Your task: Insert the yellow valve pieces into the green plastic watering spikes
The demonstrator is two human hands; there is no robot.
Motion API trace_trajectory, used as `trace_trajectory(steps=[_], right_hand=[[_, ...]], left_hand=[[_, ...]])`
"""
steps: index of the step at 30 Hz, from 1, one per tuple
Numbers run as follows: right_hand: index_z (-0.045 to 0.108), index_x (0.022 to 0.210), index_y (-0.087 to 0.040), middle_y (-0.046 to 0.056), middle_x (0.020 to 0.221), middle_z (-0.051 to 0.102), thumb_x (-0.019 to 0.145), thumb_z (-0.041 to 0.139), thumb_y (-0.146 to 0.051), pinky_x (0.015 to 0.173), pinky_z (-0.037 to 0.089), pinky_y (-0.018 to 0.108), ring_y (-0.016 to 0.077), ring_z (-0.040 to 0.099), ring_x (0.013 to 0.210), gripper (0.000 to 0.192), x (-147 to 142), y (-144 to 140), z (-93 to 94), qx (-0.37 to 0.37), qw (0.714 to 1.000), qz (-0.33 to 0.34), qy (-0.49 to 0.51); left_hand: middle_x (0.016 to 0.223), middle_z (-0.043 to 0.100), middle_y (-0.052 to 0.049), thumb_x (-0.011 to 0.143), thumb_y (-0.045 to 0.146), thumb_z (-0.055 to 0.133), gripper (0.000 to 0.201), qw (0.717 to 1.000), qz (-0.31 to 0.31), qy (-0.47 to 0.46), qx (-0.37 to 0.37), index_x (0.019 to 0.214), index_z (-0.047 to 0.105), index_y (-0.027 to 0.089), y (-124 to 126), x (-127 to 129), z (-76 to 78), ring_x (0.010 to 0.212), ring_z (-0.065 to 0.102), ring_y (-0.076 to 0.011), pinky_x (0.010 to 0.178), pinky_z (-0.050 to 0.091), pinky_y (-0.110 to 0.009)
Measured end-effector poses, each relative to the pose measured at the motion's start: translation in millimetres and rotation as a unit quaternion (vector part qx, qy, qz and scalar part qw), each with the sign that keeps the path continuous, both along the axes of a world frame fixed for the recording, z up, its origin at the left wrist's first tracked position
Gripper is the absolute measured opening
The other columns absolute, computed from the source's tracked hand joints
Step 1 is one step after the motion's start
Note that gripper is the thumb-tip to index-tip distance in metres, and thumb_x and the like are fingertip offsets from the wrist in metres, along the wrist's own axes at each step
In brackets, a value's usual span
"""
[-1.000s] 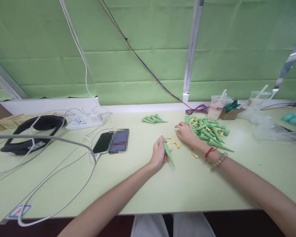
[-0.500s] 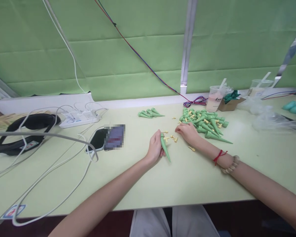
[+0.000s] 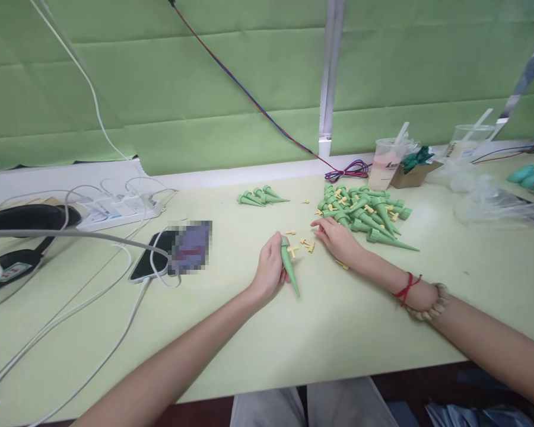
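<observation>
A pale green table (image 3: 347, 320) runs along a wall hung with green cloth, with cables trailing down and across it.

In the head view, the left hand (image 3: 269, 270) is curled around a green cone-shaped spike (image 3: 289, 265), gripping it near the wide end so that the pointed tip angles down toward the table edge. The right hand (image 3: 336, 237) lies flat beside it, fingers loosely extended over a few small yellow pieces (image 3: 307, 244) scattered on the table; whether it has pinched one I cannot tell. Just beyond the right hand lies a heap of green spikes (image 3: 367, 216) mixed with more yellow parts, and a smaller cluster of spikes (image 3: 258, 197) sits apart, farther back. A red string and a bead bracelet (image 3: 420, 296) circle the right wrist.

To the left are a phone (image 3: 153, 264), a white power strip (image 3: 115, 207) with cords, and a black band. At the back right stand a plastic cup with a straw (image 3: 385, 169), a small cardboard box and crumpled clear bags.

The spike looks like light, rigid moulded plastic, smooth and tapering, so it is probably steadiest held at the thick end, as now. The yellow pieces appear tiny and light, likely needing a fingertip pinch.
</observation>
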State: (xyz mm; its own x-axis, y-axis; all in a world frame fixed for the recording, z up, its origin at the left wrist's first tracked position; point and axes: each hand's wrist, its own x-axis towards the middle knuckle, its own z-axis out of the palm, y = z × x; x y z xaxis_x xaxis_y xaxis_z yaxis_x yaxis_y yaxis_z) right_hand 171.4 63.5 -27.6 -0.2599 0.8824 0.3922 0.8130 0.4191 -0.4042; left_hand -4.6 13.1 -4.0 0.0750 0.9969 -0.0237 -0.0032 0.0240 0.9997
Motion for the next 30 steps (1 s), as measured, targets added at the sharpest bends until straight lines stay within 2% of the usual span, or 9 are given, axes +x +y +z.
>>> trace_trajectory(steps=[4, 7, 11, 19, 23, 25, 27, 30], right_hand=[[0.062, 0.086, -0.015, 0.005, 0.081, 0.059, 0.081, 0.055, -0.023, 0.065, 0.040, 0.025, 0.0142, 0.056, 0.071, 0.012, 1.9, 0.3, 3.2, -0.023, 0.998, 0.049, 0.033], [0.064, 0.076, -0.014, 0.004, 0.072, 0.061, 0.075, 0.062, -0.026, 0.061, 0.039, 0.024, 0.0134, 0.056, 0.066, 0.012, 3.4, 0.1, 7.0, -0.034, 0.998, 0.039, 0.046], [0.067, 0.073, -0.016, 0.003, 0.069, 0.064, 0.071, 0.066, -0.025, 0.058, 0.039, 0.024, 0.0131, 0.055, 0.061, 0.010, 5.9, 0.4, 10.8, -0.025, 0.999, 0.022, 0.043], [0.070, 0.078, -0.017, 0.004, 0.078, 0.068, 0.071, 0.064, -0.017, 0.061, 0.042, 0.025, 0.0131, 0.058, 0.063, 0.008, 11.3, 1.1, 11.6, -0.039, 0.996, 0.068, 0.033], [0.069, 0.079, -0.016, 0.006, 0.077, 0.066, 0.076, 0.059, -0.021, 0.063, 0.043, 0.027, 0.0149, 0.057, 0.067, 0.011, 8.2, -2.0, 11.1, -0.007, 0.998, 0.055, 0.032], [0.068, 0.082, -0.015, 0.007, 0.080, 0.065, 0.078, 0.057, -0.024, 0.065, 0.045, 0.028, 0.0156, 0.058, 0.070, 0.015, 4.0, -5.7, 13.4, 0.010, 0.995, 0.049, 0.091], [0.067, 0.084, -0.015, 0.007, 0.084, 0.066, 0.077, 0.058, -0.027, 0.066, 0.047, 0.029, 0.0158, 0.060, 0.073, 0.017, -2.0, -10.9, 17.7, -0.013, 0.978, 0.063, 0.200], [0.066, 0.086, -0.017, 0.005, 0.086, 0.067, 0.066, 0.068, -0.032, 0.069, 0.050, 0.029, 0.0159, 0.062, 0.076, 0.025, -12.4, -20.0, 25.4, -0.109, 0.920, 0.113, 0.360]], left_hand=[[0.031, 0.033, 0.009, 0.083, 0.053, 0.033, 0.038, 1.000, -0.002, -0.003, 0.009, 0.071, 0.044, 0.019, 0.2, 0.2, -0.1, 0.021, 0.032, -0.0078, 0.023, 0.022, -0.016], [0.030, 0.034, 0.009, 0.083, 0.053, 0.032, 0.038, 1.000, -0.002, -0.007, 0.016, 0.071, 0.044, 0.020, 1.0, 0.0, -1.2, 0.021, 0.032, -0.0079, 0.023, 0.022, -0.015], [0.030, 0.035, 0.008, 0.082, 0.056, 0.032, 0.039, 1.000, 0.002, -0.015, 0.019, 0.071, 0.044, 0.019, 2.4, -0.9, -2.6, 0.021, 0.034, -0.0082, 0.023, 0.022, -0.015], [0.028, 0.033, 0.008, 0.081, 0.058, 0.031, 0.042, 0.999, 0.017, -0.021, 0.021, 0.068, 0.043, 0.020, 3.5, -0.1, -2.0, 0.021, 0.034, -0.0086, 0.022, 0.023, -0.016], [0.029, 0.031, 0.010, 0.079, 0.061, 0.033, 0.043, 0.999, 0.024, -0.036, 0.007, 0.067, 0.042, 0.020, 3.8, -0.1, -1.0, 0.020, 0.032, -0.0086, 0.022, 0.024, -0.017], [0.030, 0.030, 0.010, 0.078, 0.062, 0.034, 0.043, 0.998, 0.026, -0.048, 0.008, 0.068, 0.042, 0.020, 3.5, -0.3, -0.5, 0.020, 0.032, -0.0084, 0.022, 0.023, -0.018], [0.030, 0.030, 0.010, 0.077, 0.063, 0.035, 0.043, 0.998, 0.027, -0.057, 0.013, 0.070, 0.042, 0.020, 3.0, -0.3, -0.1, 0.020, 0.032, -0.0084, 0.022, 0.023, -0.018], [0.030, 0.030, 0.010, 0.077, 0.061, 0.035, 0.042, 0.998, 0.023, -0.065, 0.009, 0.071, 0.043, 0.021, 3.1, -0.2, -0.2, 0.020, 0.032, -0.0089, 0.023, 0.023, -0.018]])
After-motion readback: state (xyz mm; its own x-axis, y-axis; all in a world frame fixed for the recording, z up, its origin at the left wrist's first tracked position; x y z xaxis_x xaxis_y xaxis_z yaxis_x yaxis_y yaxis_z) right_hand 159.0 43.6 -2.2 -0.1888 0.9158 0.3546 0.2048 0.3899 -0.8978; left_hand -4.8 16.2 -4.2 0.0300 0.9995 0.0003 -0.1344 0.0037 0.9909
